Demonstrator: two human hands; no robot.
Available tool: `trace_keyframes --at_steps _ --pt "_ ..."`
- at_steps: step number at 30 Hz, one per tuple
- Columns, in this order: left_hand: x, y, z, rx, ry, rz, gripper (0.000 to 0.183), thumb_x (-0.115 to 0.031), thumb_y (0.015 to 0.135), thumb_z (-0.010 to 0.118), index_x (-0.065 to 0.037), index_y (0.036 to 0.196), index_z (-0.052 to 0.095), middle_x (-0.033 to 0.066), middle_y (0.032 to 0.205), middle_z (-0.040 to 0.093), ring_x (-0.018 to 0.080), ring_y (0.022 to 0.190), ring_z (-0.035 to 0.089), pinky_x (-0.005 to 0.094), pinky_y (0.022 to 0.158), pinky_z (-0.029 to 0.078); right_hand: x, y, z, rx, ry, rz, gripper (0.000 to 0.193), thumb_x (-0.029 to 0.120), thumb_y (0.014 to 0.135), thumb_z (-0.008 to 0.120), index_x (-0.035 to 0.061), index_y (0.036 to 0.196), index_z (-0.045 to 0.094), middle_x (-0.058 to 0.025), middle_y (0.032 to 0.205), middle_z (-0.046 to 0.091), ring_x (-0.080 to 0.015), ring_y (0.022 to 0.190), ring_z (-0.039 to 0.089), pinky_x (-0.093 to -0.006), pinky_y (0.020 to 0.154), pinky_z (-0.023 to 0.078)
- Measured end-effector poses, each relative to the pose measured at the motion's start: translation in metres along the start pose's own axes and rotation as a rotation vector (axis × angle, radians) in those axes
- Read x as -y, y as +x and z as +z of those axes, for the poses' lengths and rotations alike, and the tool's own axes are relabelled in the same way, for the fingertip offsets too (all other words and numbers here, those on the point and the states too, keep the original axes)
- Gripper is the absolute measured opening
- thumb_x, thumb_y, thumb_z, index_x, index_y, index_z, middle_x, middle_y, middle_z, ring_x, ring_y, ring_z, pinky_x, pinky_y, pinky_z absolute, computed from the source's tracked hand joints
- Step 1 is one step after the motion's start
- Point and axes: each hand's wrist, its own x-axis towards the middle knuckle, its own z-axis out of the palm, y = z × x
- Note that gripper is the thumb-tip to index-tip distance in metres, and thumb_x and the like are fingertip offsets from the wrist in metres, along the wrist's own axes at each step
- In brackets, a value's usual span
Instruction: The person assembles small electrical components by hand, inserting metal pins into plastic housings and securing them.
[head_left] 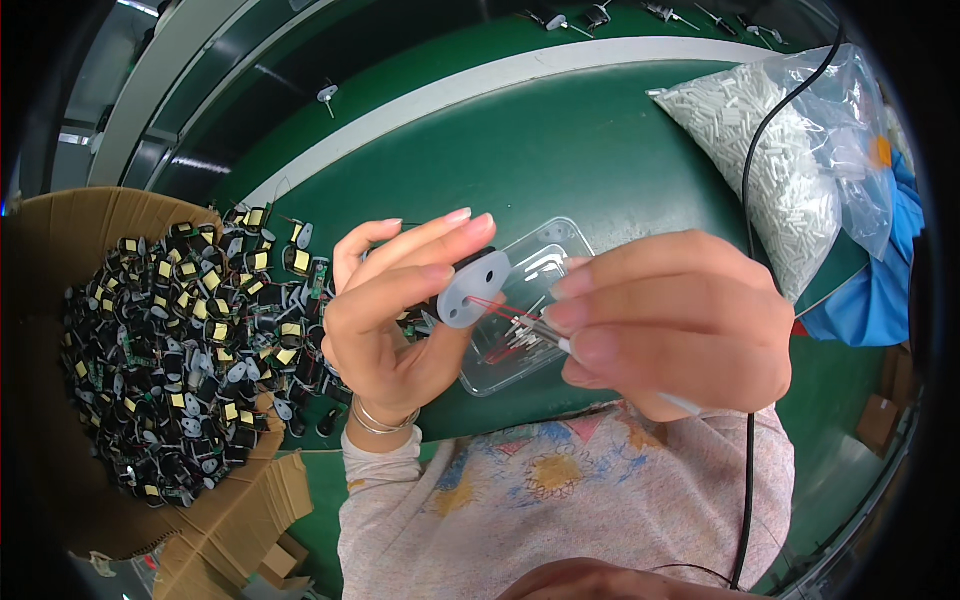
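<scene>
My left hand [395,320] is closed around a small black device with a grey oval end plate [474,288], the plate tilted toward my right hand. Thin red wires [492,305] come out of a hole in that plate. The fingers of my right hand [680,315] pinch a slim tool with a metal front part [548,335], close to the wire ends; its pale rear end shows below the hand. Whether it grips the wires I cannot tell. Beneath both hands lies a clear plastic tray [480,388] with small white tubes and thin metal pieces in it.
A cardboard box [270,500] at the left is heaped with similar black devices [180,350], some spilling onto the green table [440,150]. A clear bag of white tubes [760,150] lies at the far right. A black cable [750,460] hangs down on the right.
</scene>
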Motion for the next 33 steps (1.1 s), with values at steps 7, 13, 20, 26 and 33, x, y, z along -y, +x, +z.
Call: trace_keyframes --at_steps 7,13,20,26,33 --pt "0.0 0.001 0.0 0.024 0.028 0.012 0.043 0.0 0.072 0.072 -0.008 0.102 0.042 0.0147 0.098 0.068 0.0264 0.095 0.065 0.0402 0.088 0.038 -0.002 0.0 0.009 -0.132 -0.012 -0.056 0.021 -0.002 0.061 0.074 -0.004 0.078 0.063 -0.0171 0.078 0.065 -0.0278 0.073 0.065 -0.0318 0.063 0.058" --pt "-0.002 0.002 -0.001 0.04 0.062 0.016 0.043 0.0 0.073 0.072 -0.009 0.102 0.041 0.0151 0.098 0.068 0.0259 0.094 0.065 0.0401 0.088 0.038 -0.006 -0.003 0.008 -0.123 0.027 -0.084 0.02 -0.002 0.061 0.074 -0.004 0.078 0.064 -0.0174 0.079 0.066 -0.0271 0.074 0.065 -0.0289 0.061 0.056" --pt "0.0 0.0 -0.001 0.014 0.076 0.013 0.041 0.0 0.073 0.071 -0.008 0.102 0.042 0.0149 0.097 0.068 0.0251 0.092 0.066 0.0391 0.087 0.039 -0.011 -0.002 0.002 -0.048 -0.009 -0.141 0.015 -0.002 0.064 0.071 -0.0042 0.078 0.065 -0.0178 0.08 0.066 -0.0277 0.076 0.065 -0.0297 0.064 0.056" --pt "0.001 -0.001 -0.002 0.012 0.058 0.015 0.042 0.001 0.073 0.071 -0.008 0.102 0.043 0.0147 0.098 0.068 0.0247 0.09 0.067 0.0387 0.086 0.038 -0.006 -0.004 0.006 -0.082 -0.039 -0.133 0.017 0.003 0.064 0.072 -0.0038 0.079 0.066 -0.0182 0.085 0.066 -0.0278 0.081 0.065 -0.0315 0.068 0.057" --pt "0.001 0.001 -0.003 0.035 0.048 0.052 0.044 -0.003 0.068 0.076 -0.004 0.103 0.05 0.0137 0.096 0.069 0.0228 0.085 0.067 0.0345 0.08 0.04 -0.01 -0.007 0.017 -0.106 -0.074 -0.095 0.02 -0.002 0.06 0.072 -0.0017 0.08 0.067 -0.0132 0.081 0.066 -0.024 0.074 0.065 -0.0278 0.062 0.054"
